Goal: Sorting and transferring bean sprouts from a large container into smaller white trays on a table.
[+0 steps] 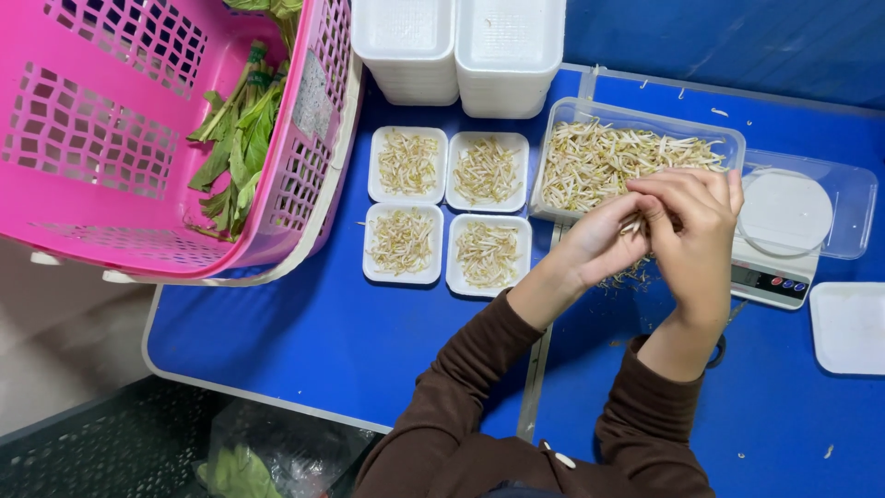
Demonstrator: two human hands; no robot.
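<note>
1. Both hands meet over the blue table point(304, 341): left hand point(599, 242) and right hand point(693, 231) pinch 1 small bunch of bean sprouts point(634, 224) between them.
2. That bunch hangs just before the clear tub point(636, 118) of sprouts, beside the scale point(774, 277).
3. Judged best: grip lightly, let loose strands drop over the tub.
4. 4 filled white trays point(447, 210) lie left.

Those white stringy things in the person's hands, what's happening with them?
They are pale bean sprouts. The person's left hand and right hand hold a small bunch together, just in front of a clear plastic tub full of sprouts. Four small white foam trays on the blue table already hold sprouts. A white kitchen scale stands to the right, and a pink plastic basket with leafy greens sits at the left.
</note>
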